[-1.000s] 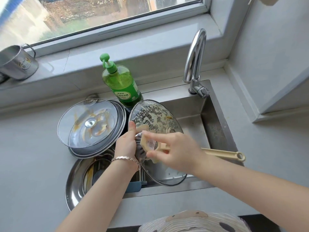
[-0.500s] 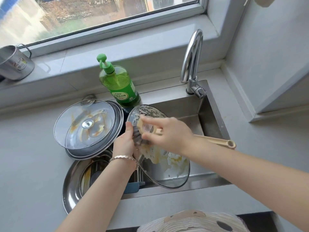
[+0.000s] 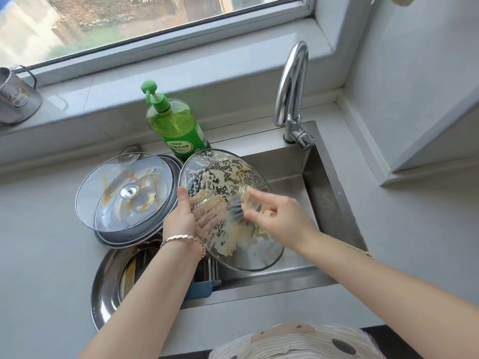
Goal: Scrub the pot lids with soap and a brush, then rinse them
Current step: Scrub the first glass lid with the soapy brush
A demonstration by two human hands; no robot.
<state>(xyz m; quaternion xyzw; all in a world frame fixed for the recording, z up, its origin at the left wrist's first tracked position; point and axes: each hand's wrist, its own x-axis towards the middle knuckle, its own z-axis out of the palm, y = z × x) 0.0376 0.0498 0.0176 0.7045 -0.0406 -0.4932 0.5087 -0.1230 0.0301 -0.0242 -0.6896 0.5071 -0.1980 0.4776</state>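
Observation:
A glass pot lid (image 3: 223,174), smeared with yellowish foam, is tilted over the sink. My left hand (image 3: 178,218) grips its left rim, and its fingers show through the glass. My right hand (image 3: 280,218) presses a brush (image 3: 239,203) against the middle of the lid; the brush handle is hidden under my hand and arm. A second glass lid (image 3: 124,193) with orange stains lies on a metal pot to the left. A green soap bottle (image 3: 178,128) with a pump stands behind the lids.
The steel sink (image 3: 326,193) has a chrome faucet (image 3: 290,94) at its back right, not running. A steel basin (image 3: 103,296) with dishes sits at the sink's front left. A metal mug (image 3: 15,99) stands on the windowsill. Grey counter surrounds the sink.
The brush has swept up and then to the right across the lid, spreading foam. Its handle, which stuck out to the right earlier, is now hidden behind my right arm.

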